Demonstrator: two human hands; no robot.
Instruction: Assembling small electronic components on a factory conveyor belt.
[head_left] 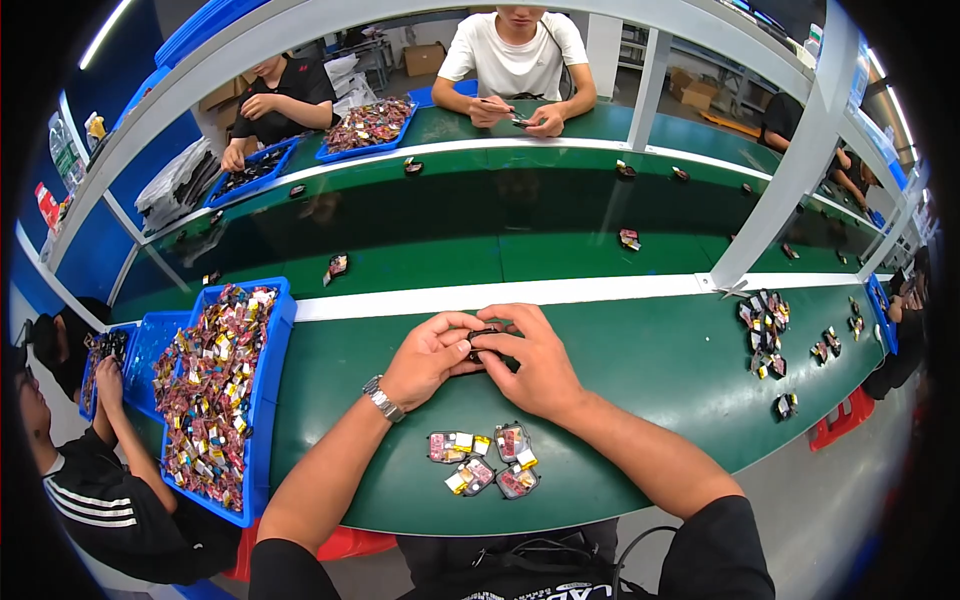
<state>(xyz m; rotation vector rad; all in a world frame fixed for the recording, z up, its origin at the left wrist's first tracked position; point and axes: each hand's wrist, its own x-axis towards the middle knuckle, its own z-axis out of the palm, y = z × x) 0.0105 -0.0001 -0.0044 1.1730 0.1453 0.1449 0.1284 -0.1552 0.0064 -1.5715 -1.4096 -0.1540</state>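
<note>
Over the green worktop, my left hand (432,357) and my right hand (530,365) meet with bent fingers around a small black plastic housing (484,343). Fingers and thumbs of both press on it and cover most of it, so its inside cannot be made out. Nearer to me, between my forearms, lies a cluster of several black housings (512,438) fitted with pinkish-red circuit boards and white and yellow labelled parts. A metal-banded watch sits on my left wrist.
A blue bin (262,430) heaped with small circuit assemblies stands to my left. Finished-looking housings (765,330) are piled at the right. Beyond a white rail (480,303) a green conveyor belt (480,255) carries scattered housings. A grey frame post (775,190) rises at right. Co-workers sit opposite and at left.
</note>
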